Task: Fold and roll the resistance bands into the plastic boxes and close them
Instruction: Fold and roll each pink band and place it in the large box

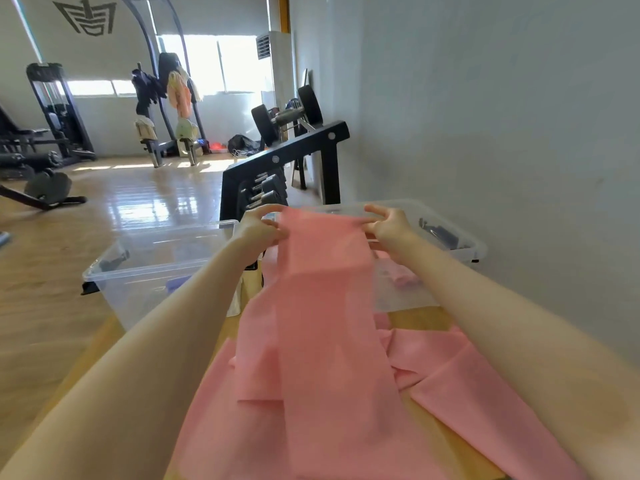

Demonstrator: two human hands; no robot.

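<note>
Pink resistance band (322, 306) looks thin, light and floppy, likely stretchy and a bit slick, so its top corners seem the best hold. Left hand (258, 228) and right hand (389, 225) each pinch one corner at mid-frame; the band hangs between them and trails down onto the counter (433, 318), before two clear plastic boxes (156, 268).

Two plastic boxes (156, 268) (446, 233) stand side by side behind the band (329, 341) on the table (429, 317).

Both arms stretched forward, left hand (259, 227), right hand (391, 226), fingers pinched
</note>
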